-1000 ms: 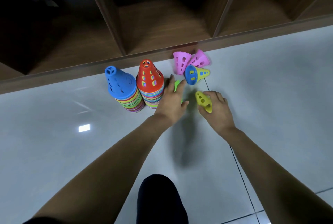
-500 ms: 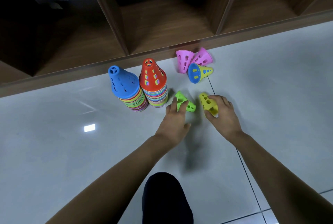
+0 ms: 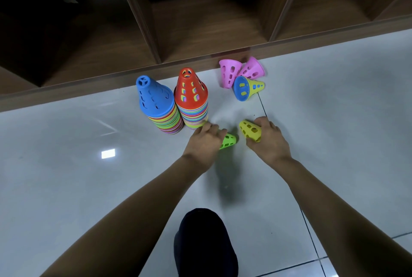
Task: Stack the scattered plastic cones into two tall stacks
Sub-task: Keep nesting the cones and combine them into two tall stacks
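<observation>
Two tall stacks of cones stand side by side on the grey floor: one topped by a blue cone (image 3: 155,98), the other by a red cone (image 3: 190,91). My left hand (image 3: 204,143) grips a green cone (image 3: 229,140) lying on its side just right of the red-topped stack. My right hand (image 3: 268,140) holds a yellow cone (image 3: 249,130), its tip pointing up-left. Farther back lie two pink cones (image 3: 229,71) (image 3: 253,69) and a yellow cone nested in a blue one (image 3: 247,87).
A dark wooden shelf unit (image 3: 200,20) with open compartments runs along the back, its base edge just behind the stacks. My dark-clothed knee (image 3: 205,243) is at the bottom centre. A tile seam (image 3: 263,107) runs down the floor on the right.
Both hands drew back toward me, away from the loose cones. The left hand pulled the green cone out into view and closed on it; the right hand kept the yellow cone.
</observation>
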